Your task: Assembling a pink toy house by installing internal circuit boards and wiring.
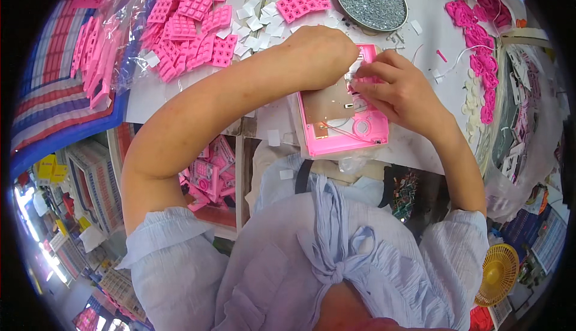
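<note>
A pink plastic casing (342,145) lies open on the table in front of me, with a flat brown board (324,104), thin wires (339,128) and a round pink ring (362,128) inside. My left hand (327,56) is curled over the casing's far left part; its fingertips are hidden behind the hand. From the right, my right hand (399,88) reaches over the casing with bent fingers drawn together at its inner parts. Whatever either hand pinches is too small or too covered to make out.
A round dish of small metal screws (371,2) stands beyond the casing. Pink keypad pieces (195,25) pile up at the far left, near scattered white squares (258,22). Pink loops (480,61) lie at right, with a white wire (459,61). An open drawer (210,214) holds pink parts.
</note>
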`<state>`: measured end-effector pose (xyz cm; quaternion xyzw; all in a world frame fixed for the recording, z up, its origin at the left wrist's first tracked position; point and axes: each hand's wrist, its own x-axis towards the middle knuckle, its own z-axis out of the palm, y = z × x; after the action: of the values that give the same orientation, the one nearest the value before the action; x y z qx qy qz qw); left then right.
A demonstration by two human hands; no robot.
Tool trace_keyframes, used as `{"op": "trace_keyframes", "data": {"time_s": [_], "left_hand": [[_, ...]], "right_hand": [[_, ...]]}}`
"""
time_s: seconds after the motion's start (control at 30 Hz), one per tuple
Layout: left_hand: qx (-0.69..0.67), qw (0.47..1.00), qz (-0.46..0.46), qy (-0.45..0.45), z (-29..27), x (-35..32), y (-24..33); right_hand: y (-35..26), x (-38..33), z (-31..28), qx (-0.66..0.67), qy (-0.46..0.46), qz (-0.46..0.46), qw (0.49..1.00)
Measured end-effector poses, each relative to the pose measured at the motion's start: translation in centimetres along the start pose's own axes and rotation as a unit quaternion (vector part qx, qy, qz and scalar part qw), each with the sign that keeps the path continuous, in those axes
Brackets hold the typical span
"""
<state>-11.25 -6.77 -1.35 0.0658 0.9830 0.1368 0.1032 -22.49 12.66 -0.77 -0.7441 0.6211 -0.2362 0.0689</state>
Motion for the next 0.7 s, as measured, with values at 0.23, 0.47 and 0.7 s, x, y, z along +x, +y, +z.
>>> {"op": "trace_keyframes", "data": {"time_s": [0.23,0.47,0.7], "left_hand": [[-0.014,1.000,-0.002,0.012,0.4,-0.2,-0.1],[-0.030,0.999,0.000,0.014,0.4,-0.3,-0.2],[0.021,0.999,-0.004,-0.042,-0.2,0.6,0.2]], "right_hand": [[0.1,0.2,-0.3,0.050,-0.019,0.045,0.998],[-1.1,0.0,0.2,-0.040,-0.012,0.024,0.999],[0.7,1.4,-1.2,-0.054,-0.105,-0.063,0.991]]}}
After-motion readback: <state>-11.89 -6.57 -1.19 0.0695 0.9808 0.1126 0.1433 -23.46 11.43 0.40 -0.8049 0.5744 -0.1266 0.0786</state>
